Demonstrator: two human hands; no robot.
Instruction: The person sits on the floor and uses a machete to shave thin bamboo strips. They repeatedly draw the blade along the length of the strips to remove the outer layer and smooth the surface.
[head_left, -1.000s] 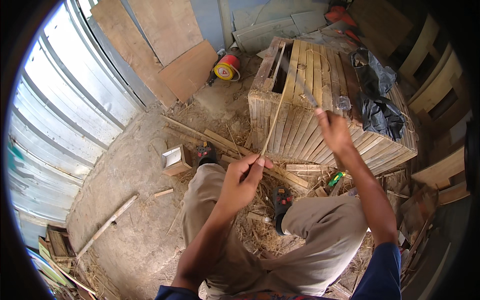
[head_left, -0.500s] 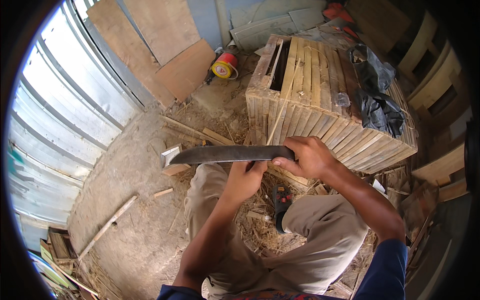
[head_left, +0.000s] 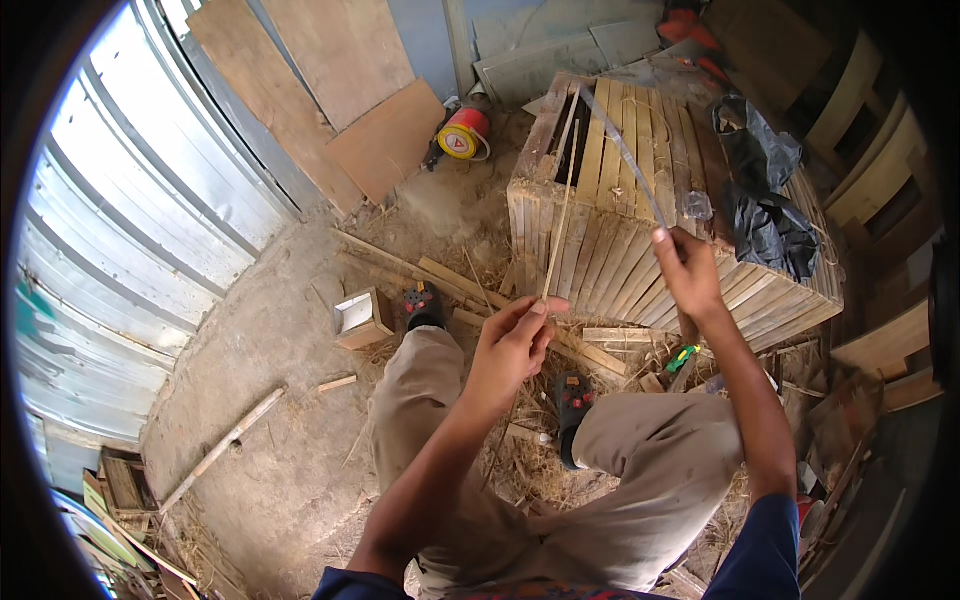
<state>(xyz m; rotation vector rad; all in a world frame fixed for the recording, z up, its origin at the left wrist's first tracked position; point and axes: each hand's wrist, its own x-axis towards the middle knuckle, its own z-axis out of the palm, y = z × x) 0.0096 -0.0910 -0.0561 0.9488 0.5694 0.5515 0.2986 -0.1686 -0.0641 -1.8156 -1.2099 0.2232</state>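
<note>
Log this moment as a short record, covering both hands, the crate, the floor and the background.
Left hand: pinches a thin strip
Right hand: grips a knife, blade pointing up and away
Crate: slatted, black plastic on top
Floor: small box left of the left shoe; wood scraps about
Background: red-and-yellow bucket beside leaning boards

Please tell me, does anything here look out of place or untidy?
Yes, the floor around the shoes looks untidy: straw and wood scraps lie scattered. A green-and-yellow handle looks odd there, its bright colours lying among plain scraps.
</note>
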